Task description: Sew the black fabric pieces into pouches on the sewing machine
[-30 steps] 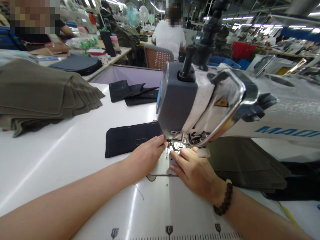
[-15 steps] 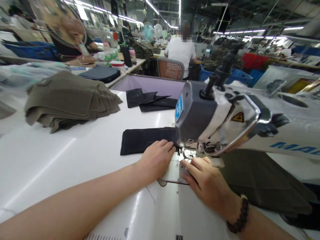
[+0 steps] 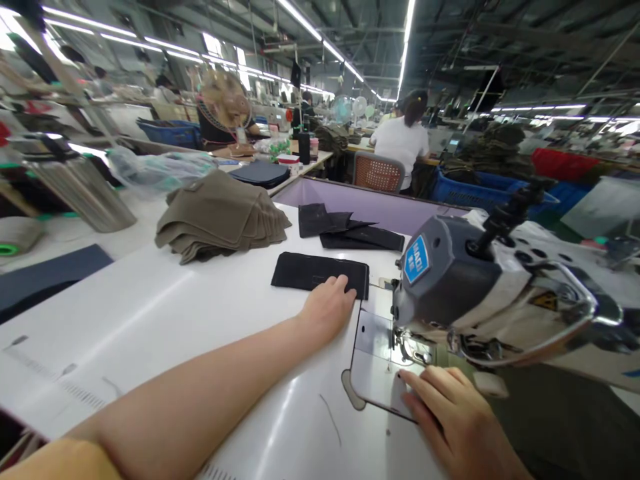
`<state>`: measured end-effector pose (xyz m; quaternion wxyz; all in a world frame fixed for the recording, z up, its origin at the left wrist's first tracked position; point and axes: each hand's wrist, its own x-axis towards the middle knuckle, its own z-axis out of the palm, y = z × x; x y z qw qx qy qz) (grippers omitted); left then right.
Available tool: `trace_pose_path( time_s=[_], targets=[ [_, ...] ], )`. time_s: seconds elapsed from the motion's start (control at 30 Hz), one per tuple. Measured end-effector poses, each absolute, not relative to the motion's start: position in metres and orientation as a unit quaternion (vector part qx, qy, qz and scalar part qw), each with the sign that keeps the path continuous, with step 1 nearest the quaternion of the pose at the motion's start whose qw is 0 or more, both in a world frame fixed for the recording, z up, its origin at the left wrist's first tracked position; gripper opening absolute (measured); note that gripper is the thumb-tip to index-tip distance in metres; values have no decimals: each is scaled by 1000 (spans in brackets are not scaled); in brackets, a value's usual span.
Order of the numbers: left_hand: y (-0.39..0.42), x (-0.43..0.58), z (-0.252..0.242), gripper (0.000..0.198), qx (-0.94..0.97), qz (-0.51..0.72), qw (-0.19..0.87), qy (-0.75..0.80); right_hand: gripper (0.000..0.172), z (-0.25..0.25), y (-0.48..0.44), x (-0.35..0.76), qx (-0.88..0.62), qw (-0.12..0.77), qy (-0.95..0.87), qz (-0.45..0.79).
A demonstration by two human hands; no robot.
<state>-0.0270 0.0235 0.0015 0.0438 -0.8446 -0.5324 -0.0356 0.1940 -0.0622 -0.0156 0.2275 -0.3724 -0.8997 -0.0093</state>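
Note:
My left hand (image 3: 330, 307) rests on the right part of a folded black fabric piece (image 3: 295, 270), fingers bent over its surface; whether they pinch it is hidden. The piece lies flat on the white table, left of the sewing machine head (image 3: 440, 267). Just in front of the needle area, my right hand (image 3: 450, 407) lies at the edge of the metal plate (image 3: 373, 373), fingers extended and slightly apart, nothing visible in them. Olive fabric (image 3: 560, 413) lies right of this hand, under the machine arm.
Beyond the black piece lie more black pieces (image 3: 360, 237) and a stack of olive fabric (image 3: 220, 213). A metal bottle (image 3: 90, 187) stands at the left. A loose thread (image 3: 331, 420) lies near the front. A person in white (image 3: 400, 147) sits ahead.
The black piece and my left hand have moved left, away from the needle area. My right hand remains by the plate. The camera view has turned left.

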Motion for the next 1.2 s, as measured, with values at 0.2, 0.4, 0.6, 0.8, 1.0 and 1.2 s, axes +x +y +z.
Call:
trace_pose_path(
  time_s=[0.2, 0.4, 0.6, 0.8, 1.0, 1.2],
  targets=[
    [30, -27, -9, 42, -849, -57, 36, -524, 25, -19, -61, 194, -364, 228, -903, -8],
    [26, -30, -6, 41, -868, -67, 22, -491, 25, 0, -67, 203, -401, 252, -879, -57],
    [-7, -30, 25, 26, -914, -56, -13, -401, 8, 39, -75, 247, -578, 116, -808, -16],
    [-67, -36, 51, 32, -955, -10, -44, -292, 18, 40, -90, 242, -635, 88, -767, 28],
    [-113, -58, 48, 37, -956, -42, -80, -278, 18, 38, -88, 243, -646, 204, -728, 103],
    [-126, -71, 47, 45, -946, -67, -126, -293, 14, 49, -80, 287, -625, 400, -608, 283]
  ],
)
